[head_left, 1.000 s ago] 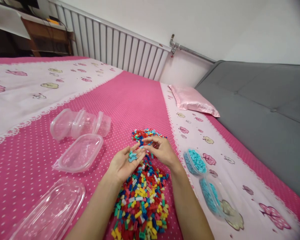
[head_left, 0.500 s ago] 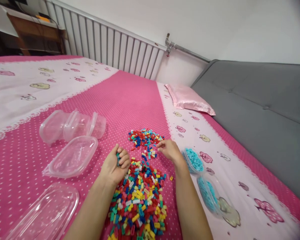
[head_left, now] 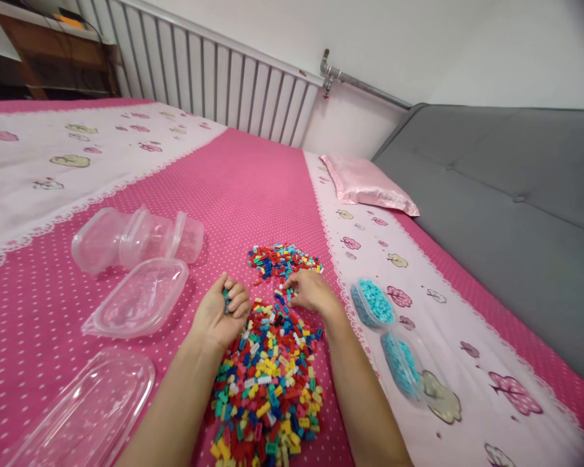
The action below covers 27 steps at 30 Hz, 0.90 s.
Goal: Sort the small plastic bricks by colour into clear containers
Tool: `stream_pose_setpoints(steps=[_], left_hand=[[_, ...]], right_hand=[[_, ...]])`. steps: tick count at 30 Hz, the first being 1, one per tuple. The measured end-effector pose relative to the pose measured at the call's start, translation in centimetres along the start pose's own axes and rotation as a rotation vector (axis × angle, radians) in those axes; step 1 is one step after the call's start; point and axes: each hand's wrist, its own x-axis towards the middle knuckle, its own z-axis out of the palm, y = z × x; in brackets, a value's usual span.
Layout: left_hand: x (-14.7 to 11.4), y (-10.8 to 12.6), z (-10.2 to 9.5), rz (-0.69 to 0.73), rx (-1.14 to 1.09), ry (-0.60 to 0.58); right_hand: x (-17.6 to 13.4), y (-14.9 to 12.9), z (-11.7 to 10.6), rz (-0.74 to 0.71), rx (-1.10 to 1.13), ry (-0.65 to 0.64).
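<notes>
My left hand (head_left: 225,312) is curled, palm up, around some small dark-teal building bricks (head_left: 226,301) that show between the fingers. It is beside the left edge of a large pile of mixed-colour building bricks (head_left: 267,389) on the pink bedspread. My right hand (head_left: 309,290) reaches in from the right, with thumb and index finger apart over a few loose bricks. Those lie between the large pile and a smaller brick pile (head_left: 282,259) farther off. Nothing shows in the right fingers.
At left lie nested clear plastic containers (head_left: 139,240), an oval clear container (head_left: 143,298) and a clear lid (head_left: 92,408). Two tubs of turquoise bricks (head_left: 376,301) (head_left: 403,366) sit at right. Beyond are a pink pillow (head_left: 367,181), grey headboard (head_left: 506,175) and radiator (head_left: 214,71).
My right hand has moved left, from the right side of the loose bricks to over them. My left hand stays curled around its bricks. The view has shifted slightly.
</notes>
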Motion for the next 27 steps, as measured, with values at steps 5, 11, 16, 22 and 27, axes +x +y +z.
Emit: stream_pose_setpoints(steps=[5,11,16,22,27], left_hand=[[0.1,0.0,0.0,0.005,0.017,-0.003],[0.3,0.1,-0.2,0.006,0.012,-0.004],[0.3,0.0,-0.2,0.006,0.012,0.007],[0.1,0.0,-0.1,0.01,0.004,0.022],[0.0,-0.1,0.3,-0.013,0.01,0.068]], right_hand=[[0.0,-0.3,0.0,0.029,-0.009,-0.011],[-0.1,-0.1,0.1,0.032,0.018,0.012],[-0.2,-0.5,0.1,0.115,0.019,0.014],[0.0,-1.0,0.9,0.212,-0.06,0.088],[0.0,-0.8,1.1,0.194,-0.049,0.13]])
